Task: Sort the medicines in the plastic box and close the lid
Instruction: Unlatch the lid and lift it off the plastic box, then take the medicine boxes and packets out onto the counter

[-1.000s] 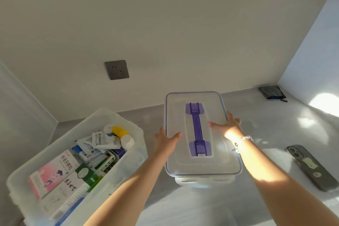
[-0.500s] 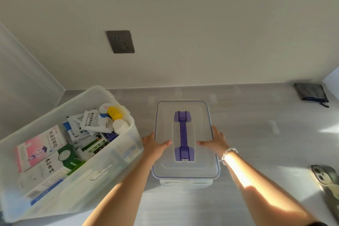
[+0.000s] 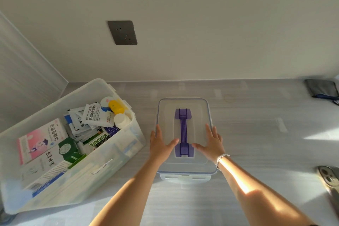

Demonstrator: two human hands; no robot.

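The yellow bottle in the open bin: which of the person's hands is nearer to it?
Left. The left hand lies on the lidded box's near-left edge, toward the yellow bottle; the right hand lies farther right.

left hand (image 3: 159, 146): bare, nothing worn; forearm bare, no sleeve in view | right hand (image 3: 212, 144): bare; forearm bare; silvery beaded bracelet (image 3: 221, 159) around the wrist; sunlight patch across the forearm

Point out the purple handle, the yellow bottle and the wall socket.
purple handle (image 3: 183, 130): head view, on its ribbed middle bar.
yellow bottle (image 3: 116, 106): head view, on its side, in the big bin.
wall socket (image 3: 122, 32): head view, middle of its grey plate.
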